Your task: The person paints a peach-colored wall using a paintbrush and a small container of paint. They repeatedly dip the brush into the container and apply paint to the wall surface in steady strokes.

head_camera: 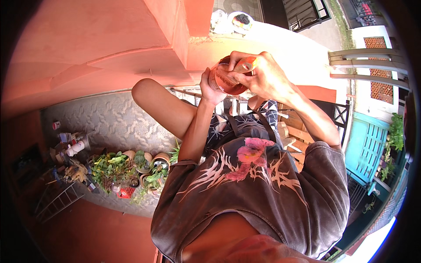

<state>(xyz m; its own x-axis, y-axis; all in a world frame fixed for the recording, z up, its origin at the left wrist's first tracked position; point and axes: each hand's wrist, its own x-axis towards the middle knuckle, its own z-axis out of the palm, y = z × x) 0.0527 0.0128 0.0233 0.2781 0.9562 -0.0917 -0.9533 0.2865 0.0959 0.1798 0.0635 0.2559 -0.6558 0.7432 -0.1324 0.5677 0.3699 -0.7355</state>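
My left hand [212, 93] cups the side of a reddish, paint-stained can [216, 78], tilted so its mouth faces me. Over that mouth, my right hand [271, 77] pinches what looks like a paintbrush [246, 66] with an orange-smeared handle. Its head reaches into the can, partly hidden by my fingers. Both hands are held out above my lap, close to the orange-painted wall [131, 29]. My bent left knee [144, 88] juts out beside the left forearm.
Potted plants [111, 167] and clutter line the patterned floor [111, 115] below left, near a metal ladder [61, 203]. A sunlit ledge [279, 39] holds a plastic bag [218, 19] and a stained container [242, 21]. Wooden slats [297, 134] lie below right; a turquoise gate [365, 148] stands beyond.
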